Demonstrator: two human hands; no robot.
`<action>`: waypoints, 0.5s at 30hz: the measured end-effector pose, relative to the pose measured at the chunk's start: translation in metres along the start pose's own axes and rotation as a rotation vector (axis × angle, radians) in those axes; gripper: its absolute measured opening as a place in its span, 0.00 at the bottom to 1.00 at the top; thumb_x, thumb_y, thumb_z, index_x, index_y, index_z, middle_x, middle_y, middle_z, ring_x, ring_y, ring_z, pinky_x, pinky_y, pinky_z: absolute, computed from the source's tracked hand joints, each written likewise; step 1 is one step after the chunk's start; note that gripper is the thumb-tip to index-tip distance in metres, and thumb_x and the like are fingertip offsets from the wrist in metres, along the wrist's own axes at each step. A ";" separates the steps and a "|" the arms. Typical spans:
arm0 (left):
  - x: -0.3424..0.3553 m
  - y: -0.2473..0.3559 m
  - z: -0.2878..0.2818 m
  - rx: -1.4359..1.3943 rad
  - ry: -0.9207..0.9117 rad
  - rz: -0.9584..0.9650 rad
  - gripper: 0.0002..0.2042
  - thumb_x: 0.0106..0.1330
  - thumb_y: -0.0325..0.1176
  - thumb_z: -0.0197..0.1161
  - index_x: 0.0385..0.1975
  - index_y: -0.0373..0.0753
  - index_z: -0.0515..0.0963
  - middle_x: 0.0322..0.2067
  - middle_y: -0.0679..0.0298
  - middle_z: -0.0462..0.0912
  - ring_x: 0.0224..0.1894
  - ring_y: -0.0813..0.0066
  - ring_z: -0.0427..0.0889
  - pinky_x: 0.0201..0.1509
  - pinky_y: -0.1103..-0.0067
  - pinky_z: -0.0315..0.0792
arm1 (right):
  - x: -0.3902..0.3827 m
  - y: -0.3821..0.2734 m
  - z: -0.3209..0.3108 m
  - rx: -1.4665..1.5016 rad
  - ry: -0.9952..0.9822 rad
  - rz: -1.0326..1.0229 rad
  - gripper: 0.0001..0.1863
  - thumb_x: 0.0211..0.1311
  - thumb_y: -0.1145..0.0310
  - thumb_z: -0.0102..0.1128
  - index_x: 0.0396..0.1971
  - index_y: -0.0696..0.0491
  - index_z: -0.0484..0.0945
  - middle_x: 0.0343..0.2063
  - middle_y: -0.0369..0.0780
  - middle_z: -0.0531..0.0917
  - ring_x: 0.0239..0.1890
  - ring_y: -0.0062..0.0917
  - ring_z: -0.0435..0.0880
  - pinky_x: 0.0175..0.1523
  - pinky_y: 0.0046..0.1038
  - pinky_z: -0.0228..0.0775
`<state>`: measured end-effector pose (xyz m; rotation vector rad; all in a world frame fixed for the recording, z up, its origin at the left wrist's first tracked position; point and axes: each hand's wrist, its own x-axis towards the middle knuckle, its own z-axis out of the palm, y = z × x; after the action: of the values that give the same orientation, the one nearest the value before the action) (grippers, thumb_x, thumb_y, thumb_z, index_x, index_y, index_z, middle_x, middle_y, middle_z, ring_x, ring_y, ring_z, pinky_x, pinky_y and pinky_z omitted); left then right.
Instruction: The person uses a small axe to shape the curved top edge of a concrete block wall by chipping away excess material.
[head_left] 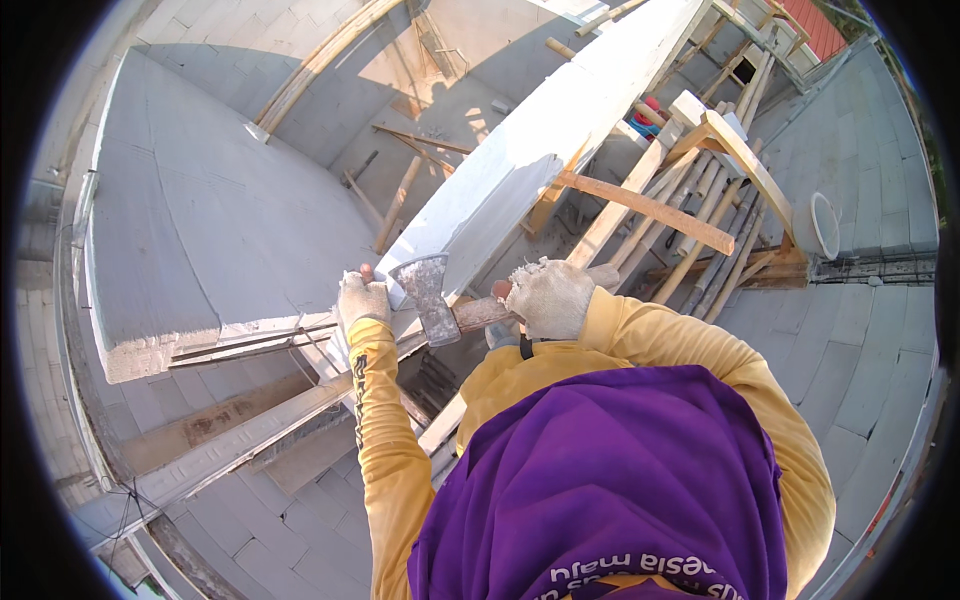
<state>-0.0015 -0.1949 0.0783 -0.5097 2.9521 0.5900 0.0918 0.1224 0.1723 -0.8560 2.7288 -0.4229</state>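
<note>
My right hand (548, 298), in a worn, pale glove, is closed round the wooden handle (475, 314) of a hatchet. The hatchet's dusty, broad metal head (425, 295) points left, over the near end of a long white beam (470, 215). My left hand (362, 300), also gloved, is just left of the head, at the beam's end, with its fingers curled on something I cannot make out. A light wooden strip (645, 208) sticks out sideways from the beam to the right.
A smooth grey slab (200, 200) is on the left. Bamboo and timber poles (700, 220) form scaffolding on the right, near a white bucket (825, 225). Grey block walls (860, 340) surround a lower level with loose poles (395, 205). Wires (130, 505) stick up at lower left.
</note>
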 end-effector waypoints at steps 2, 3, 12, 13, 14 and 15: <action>0.003 -0.010 0.007 0.038 0.030 0.013 0.15 0.68 0.41 0.58 0.39 0.34 0.81 0.41 0.42 0.85 0.50 0.40 0.83 0.56 0.54 0.75 | 0.008 0.007 -0.003 -0.017 -0.034 0.046 0.23 0.53 0.63 0.68 0.48 0.57 0.80 0.34 0.49 0.86 0.42 0.43 0.88 0.48 0.42 0.81; 0.003 -0.006 0.007 0.080 0.019 0.033 0.14 0.67 0.39 0.59 0.41 0.34 0.81 0.43 0.42 0.85 0.51 0.41 0.83 0.57 0.54 0.75 | 0.008 0.018 -0.005 -0.016 -0.008 0.116 0.22 0.53 0.64 0.68 0.47 0.57 0.81 0.34 0.49 0.86 0.42 0.43 0.88 0.48 0.42 0.81; 0.004 -0.004 0.007 0.032 -0.011 -0.020 0.15 0.63 0.38 0.62 0.43 0.34 0.81 0.46 0.42 0.85 0.53 0.42 0.82 0.59 0.57 0.75 | 0.008 0.027 -0.022 -0.018 -0.018 0.277 0.19 0.51 0.68 0.66 0.45 0.57 0.82 0.38 0.50 0.86 0.43 0.43 0.88 0.48 0.42 0.81; 0.006 -0.008 0.010 0.057 0.017 0.009 0.15 0.63 0.38 0.62 0.43 0.34 0.81 0.46 0.42 0.85 0.53 0.42 0.82 0.58 0.57 0.76 | 0.013 0.015 -0.023 -0.031 -0.088 0.221 0.19 0.52 0.68 0.66 0.45 0.57 0.81 0.40 0.50 0.86 0.45 0.42 0.88 0.49 0.41 0.82; 0.009 -0.016 0.017 0.081 0.043 0.038 0.15 0.62 0.38 0.62 0.43 0.34 0.81 0.46 0.42 0.85 0.53 0.42 0.82 0.58 0.57 0.76 | 0.017 0.007 -0.020 -0.055 -0.109 0.154 0.19 0.52 0.68 0.66 0.46 0.56 0.82 0.40 0.49 0.87 0.44 0.42 0.89 0.49 0.41 0.82; 0.009 -0.014 0.015 0.109 0.068 0.070 0.15 0.62 0.37 0.62 0.43 0.34 0.81 0.46 0.42 0.85 0.53 0.42 0.82 0.58 0.57 0.76 | 0.021 0.001 -0.016 -0.073 -0.129 0.091 0.19 0.52 0.67 0.66 0.46 0.56 0.82 0.40 0.49 0.87 0.44 0.42 0.89 0.49 0.41 0.82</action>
<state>-0.0050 -0.2038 0.0586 -0.4252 3.0561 0.4225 0.0695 0.1139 0.1832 -0.7462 2.6649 -0.2418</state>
